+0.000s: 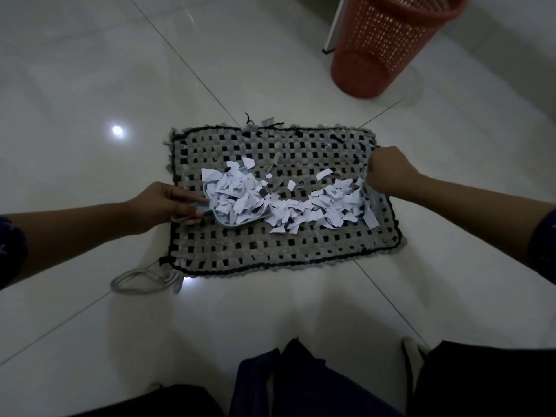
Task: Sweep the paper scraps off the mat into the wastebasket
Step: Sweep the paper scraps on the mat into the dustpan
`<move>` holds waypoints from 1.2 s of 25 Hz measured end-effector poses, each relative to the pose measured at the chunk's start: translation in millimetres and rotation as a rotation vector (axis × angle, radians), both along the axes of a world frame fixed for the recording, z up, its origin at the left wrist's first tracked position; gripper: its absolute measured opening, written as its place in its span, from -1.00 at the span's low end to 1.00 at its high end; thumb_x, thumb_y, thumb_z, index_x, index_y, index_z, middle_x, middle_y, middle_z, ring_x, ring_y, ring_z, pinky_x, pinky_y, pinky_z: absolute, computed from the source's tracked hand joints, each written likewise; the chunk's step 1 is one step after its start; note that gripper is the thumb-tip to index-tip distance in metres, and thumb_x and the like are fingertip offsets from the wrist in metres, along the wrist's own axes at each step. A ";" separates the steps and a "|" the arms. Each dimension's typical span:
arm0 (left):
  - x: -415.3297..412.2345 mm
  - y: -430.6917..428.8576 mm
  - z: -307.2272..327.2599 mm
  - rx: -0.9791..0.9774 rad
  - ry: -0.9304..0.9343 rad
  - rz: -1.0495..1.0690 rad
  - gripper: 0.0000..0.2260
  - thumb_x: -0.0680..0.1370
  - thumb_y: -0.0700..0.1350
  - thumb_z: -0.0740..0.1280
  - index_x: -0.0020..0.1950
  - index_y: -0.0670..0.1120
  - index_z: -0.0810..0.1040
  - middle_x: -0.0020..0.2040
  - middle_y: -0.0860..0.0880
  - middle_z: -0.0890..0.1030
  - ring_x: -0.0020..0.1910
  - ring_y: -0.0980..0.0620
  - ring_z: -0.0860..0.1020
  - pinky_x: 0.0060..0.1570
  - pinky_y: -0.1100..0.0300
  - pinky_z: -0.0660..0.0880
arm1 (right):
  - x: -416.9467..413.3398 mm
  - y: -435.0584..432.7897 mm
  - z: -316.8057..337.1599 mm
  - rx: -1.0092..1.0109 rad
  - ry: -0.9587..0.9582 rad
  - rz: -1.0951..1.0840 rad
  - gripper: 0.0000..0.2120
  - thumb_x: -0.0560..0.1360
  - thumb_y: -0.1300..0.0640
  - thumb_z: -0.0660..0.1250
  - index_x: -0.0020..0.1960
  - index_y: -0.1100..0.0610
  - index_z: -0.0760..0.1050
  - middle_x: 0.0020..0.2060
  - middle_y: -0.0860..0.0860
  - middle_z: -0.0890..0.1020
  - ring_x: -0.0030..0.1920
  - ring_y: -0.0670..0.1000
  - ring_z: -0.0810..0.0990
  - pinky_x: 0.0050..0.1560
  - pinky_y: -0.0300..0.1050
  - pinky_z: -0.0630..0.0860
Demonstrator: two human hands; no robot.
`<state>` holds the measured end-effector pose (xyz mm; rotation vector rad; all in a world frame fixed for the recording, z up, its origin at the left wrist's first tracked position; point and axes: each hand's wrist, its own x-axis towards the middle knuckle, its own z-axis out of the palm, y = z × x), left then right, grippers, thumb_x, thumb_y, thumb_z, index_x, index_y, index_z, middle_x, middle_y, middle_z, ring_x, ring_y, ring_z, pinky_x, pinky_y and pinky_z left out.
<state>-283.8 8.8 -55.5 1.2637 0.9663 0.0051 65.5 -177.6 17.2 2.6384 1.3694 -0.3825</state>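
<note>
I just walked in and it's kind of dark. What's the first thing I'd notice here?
Probably the heap of white paper scraps in the middle of the woven mat on the shiny floor. Two hands work it from both sides: the left hand holds a pale blue dustpan, the right hand a small brush. At top right stands an orange wastebasket.

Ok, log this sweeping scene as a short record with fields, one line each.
surface: woven mat on a tiled floor
scraps: white paper scraps heaped mid-mat, some already in the dustpan
left hand: holds a light blue dustpan at the pile's left end
right hand: grips a small brush at the pile's right end
wastebasket: red mesh, upright, beyond the mat to the right
</note>
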 end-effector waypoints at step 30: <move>0.1 7.1 3.2 0.013 0.065 -0.098 -0.76 0.37 -0.40 0.39 -0.11 -0.10 0.70 -0.10 -0.23 0.69 -0.22 -0.02 0.66 -0.22 0.26 0.60 | -42.8 56.0 13.3 0.245 0.197 0.053 -0.85 0.40 0.44 0.26 -0.16 0.42 0.62 -0.28 0.27 0.66 -0.37 0.12 0.59 -0.25 -0.16 0.63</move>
